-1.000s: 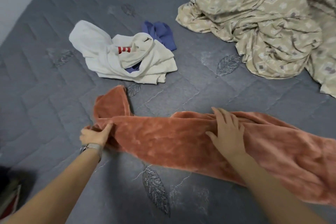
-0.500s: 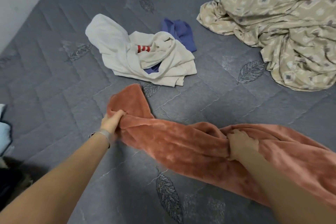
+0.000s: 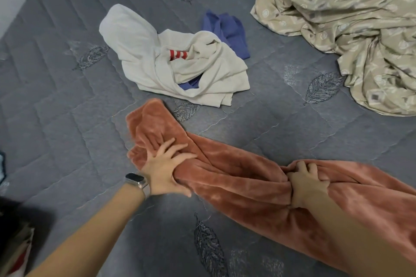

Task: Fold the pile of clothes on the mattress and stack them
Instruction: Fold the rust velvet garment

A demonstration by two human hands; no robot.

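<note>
Mattress (image 3: 67, 119) fabric was grey and quilted, with no legible writing seen. The left hand (image 3: 166, 168) was spread over the orange fleece garment (image 3: 247, 184), thumb tucked beneath its edge. The cream garment (image 3: 157, 60) and blue garment (image 3: 231, 29) were heaped behind it. The right hand (image 3: 306, 184) was clenched around bunched fleece. A patterned bedsheet (image 3: 360, 29) was crumpled far right.
</note>
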